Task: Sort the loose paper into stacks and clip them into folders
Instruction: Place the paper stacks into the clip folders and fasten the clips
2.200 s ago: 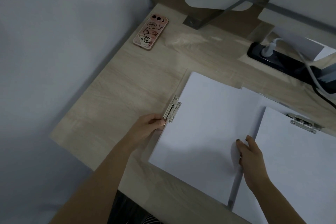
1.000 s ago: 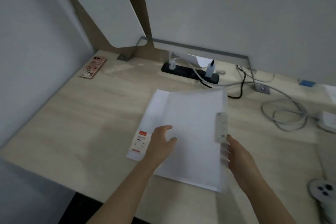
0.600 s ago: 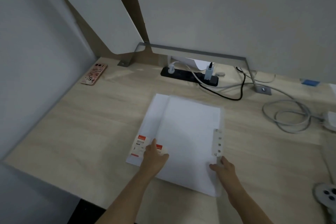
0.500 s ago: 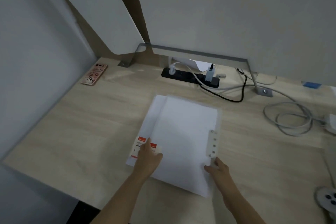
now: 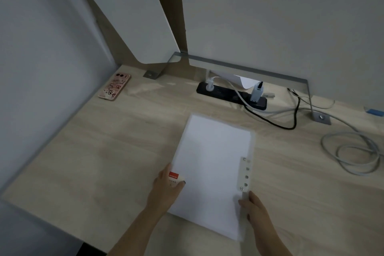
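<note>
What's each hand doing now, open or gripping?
Left hand: pinches the folder at its left edge, by the red label.
Right hand: on the folder's right edge below the clip strip; grip cannot be told.

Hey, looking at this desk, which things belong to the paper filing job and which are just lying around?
Part of the job:
- folder with paper inside
- clip strip on its right edge
- left hand and right hand, holding the folder's edges

Just lying about:
- phone
- power strip
- coiled cable
</note>
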`<action>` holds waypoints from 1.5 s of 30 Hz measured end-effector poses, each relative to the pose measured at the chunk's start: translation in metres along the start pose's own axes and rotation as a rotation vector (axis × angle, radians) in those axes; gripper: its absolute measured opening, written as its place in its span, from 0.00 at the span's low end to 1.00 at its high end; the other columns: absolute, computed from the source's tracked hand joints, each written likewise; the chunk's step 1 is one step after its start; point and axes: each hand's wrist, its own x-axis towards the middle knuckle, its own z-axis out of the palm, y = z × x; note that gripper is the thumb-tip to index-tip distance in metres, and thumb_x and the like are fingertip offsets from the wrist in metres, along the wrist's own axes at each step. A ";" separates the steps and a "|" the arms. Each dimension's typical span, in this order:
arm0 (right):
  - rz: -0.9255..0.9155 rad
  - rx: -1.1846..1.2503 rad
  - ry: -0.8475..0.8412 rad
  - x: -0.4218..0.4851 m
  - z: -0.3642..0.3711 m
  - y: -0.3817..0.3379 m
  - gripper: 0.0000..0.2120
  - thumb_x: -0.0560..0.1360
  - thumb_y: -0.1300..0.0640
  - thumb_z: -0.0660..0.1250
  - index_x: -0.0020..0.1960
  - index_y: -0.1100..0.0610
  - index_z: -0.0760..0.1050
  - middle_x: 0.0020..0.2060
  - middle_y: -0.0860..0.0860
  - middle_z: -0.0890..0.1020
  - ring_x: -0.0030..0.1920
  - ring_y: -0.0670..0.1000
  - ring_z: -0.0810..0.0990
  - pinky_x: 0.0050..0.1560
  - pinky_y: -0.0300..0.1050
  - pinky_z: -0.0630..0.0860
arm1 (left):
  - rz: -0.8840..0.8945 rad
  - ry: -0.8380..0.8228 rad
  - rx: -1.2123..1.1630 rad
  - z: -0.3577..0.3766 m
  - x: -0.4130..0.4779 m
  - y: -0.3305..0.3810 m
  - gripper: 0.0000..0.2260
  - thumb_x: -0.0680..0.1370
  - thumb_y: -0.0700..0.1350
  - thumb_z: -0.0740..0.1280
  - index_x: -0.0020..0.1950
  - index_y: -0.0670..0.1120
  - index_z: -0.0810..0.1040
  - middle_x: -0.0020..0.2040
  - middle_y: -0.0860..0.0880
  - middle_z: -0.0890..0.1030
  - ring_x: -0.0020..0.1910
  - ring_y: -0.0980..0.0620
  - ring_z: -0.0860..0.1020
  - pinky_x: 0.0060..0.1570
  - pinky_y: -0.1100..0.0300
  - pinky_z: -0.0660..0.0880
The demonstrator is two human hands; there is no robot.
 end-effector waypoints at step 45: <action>0.023 -0.164 -0.276 0.095 0.284 -0.099 0.32 0.70 0.59 0.64 0.73 0.57 0.60 0.67 0.55 0.70 0.62 0.57 0.73 0.57 0.48 0.72 | -0.024 0.163 -0.035 -0.244 0.209 -0.031 0.29 0.76 0.52 0.66 0.74 0.51 0.58 0.69 0.47 0.69 0.64 0.46 0.71 0.65 0.50 0.66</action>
